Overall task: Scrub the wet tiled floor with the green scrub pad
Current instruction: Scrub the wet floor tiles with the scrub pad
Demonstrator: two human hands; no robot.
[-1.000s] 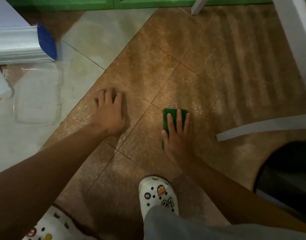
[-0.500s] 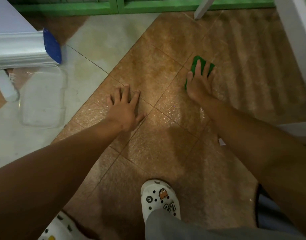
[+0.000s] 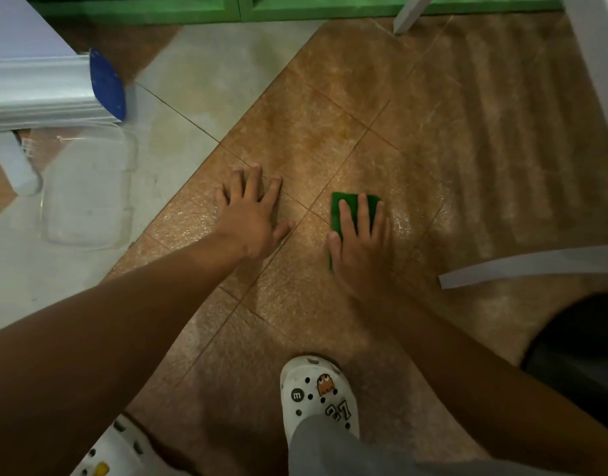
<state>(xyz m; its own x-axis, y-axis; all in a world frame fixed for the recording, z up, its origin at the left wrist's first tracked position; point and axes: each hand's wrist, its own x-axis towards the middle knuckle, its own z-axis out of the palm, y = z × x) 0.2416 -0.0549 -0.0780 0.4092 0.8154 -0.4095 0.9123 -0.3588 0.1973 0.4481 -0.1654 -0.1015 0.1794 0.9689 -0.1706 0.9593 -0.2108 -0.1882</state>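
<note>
Dim, soft focus, wet-tile glare.

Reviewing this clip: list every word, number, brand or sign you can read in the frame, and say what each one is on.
"m" on a round dark charm on the white clog.
Two block characters on another charm nearer that clog's toe side, seen upside down, perhaps "27"; not sure.
The orange ghost charm carries no text.
The second clog at the bottom left shows charms, none readable.
Nothing is written on the green scrub pad, the clear plastic container or the tiled floor.
</note>
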